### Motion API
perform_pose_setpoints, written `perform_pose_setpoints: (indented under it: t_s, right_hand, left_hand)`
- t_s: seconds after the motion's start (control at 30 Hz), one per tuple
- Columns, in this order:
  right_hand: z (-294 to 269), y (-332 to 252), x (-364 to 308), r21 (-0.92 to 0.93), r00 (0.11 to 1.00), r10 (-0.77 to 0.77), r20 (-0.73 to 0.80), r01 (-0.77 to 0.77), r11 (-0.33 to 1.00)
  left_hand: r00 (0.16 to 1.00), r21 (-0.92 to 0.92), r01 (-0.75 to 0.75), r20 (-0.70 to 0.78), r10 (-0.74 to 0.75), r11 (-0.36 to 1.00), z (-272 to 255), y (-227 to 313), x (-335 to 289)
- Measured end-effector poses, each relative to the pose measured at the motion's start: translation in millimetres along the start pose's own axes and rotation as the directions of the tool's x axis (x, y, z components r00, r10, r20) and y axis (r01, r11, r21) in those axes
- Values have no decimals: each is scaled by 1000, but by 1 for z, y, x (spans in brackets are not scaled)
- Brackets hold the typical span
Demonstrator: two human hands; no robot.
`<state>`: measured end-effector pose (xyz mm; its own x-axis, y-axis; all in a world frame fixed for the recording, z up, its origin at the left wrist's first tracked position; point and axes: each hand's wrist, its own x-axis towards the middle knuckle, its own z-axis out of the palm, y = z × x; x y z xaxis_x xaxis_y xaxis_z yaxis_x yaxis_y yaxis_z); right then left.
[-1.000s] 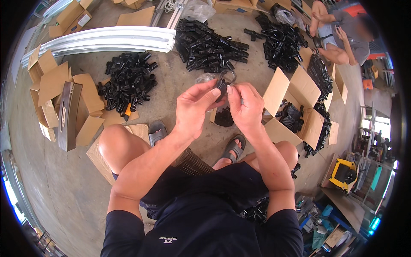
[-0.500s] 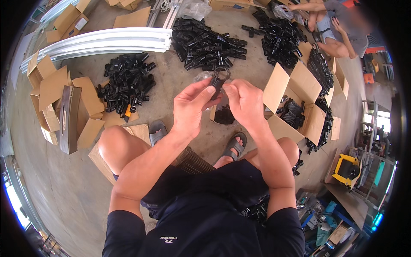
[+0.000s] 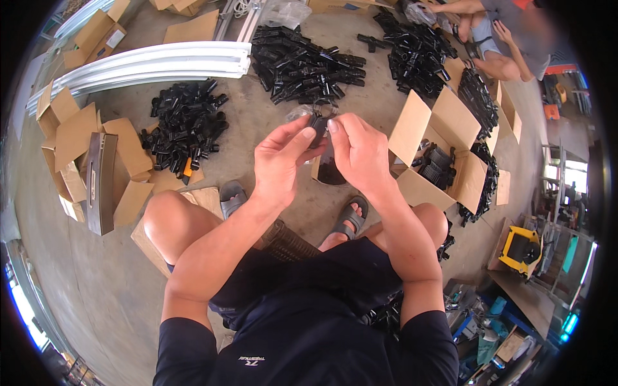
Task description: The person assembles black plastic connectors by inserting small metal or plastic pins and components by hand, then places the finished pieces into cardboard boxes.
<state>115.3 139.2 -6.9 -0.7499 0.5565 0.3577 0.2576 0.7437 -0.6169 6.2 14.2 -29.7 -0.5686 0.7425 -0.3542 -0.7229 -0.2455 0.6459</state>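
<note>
In front of my knees, my left hand (image 3: 278,161) is closed round a black pipe clamp fitting (image 3: 317,124), thumb on top and fingers behind it. The fitting's round, ring-shaped end points away from me. At its right side my right hand (image 3: 360,151) is closed in a pinch, with the thumb tip against the fitting. Whatever lies between those right fingertips is too small or hidden to tell. Just beyond the hands, a clear plastic bag (image 3: 298,114) lies on the floor. Partly hidden below the right hand stands a small box (image 3: 315,168) with dark small parts inside.
Piles of black fittings lie at the left (image 3: 187,125), straight ahead (image 3: 302,64) and far right (image 3: 418,55). An open carton (image 3: 468,180) with black parts stands right, empty-looking cartons (image 3: 132,145) left. Long white metal profiles (image 3: 148,64) lie beyond. A co-worker (image 3: 515,38) sits far right.
My right fingers have moved left and now touch the fitting's side; before, they were slightly apart from it. The fitting has tilted a little more upright in my left hand.
</note>
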Motion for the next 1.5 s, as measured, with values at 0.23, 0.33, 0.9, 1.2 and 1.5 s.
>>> perform_pose_setpoints:
  t_s: [0.23, 0.33, 0.9, 1.2, 1.5]
  right_hand:
    - [-2, -7, 2, 52, 997, -48, -52, 51, 997]
    - [0, 8, 0, -121, 992, -126, -29, 122, 985]
    - [-8, -6, 9, -72, 990, -134, -41, 130, 989]
    - [-9, 4, 7, -64, 991, -86, -103, 80, 995]
    - [-26, -4, 6, 161, 977, -77, -197, 110, 981]
  left_hand:
    - [999, -2, -24, 26, 24, 1000, -2, -2, 2]
    - [1000, 29, -6, 16, 5, 1000, -2, 0, -1]
    - [1000, 13, -18, 18, 18, 1000, 1, 4, 0]
    - [999, -1, 38, 32, -38, 999, -1, 3, 0]
    - [944, -219, 155, 320, -79, 963, -2, 16, -2]
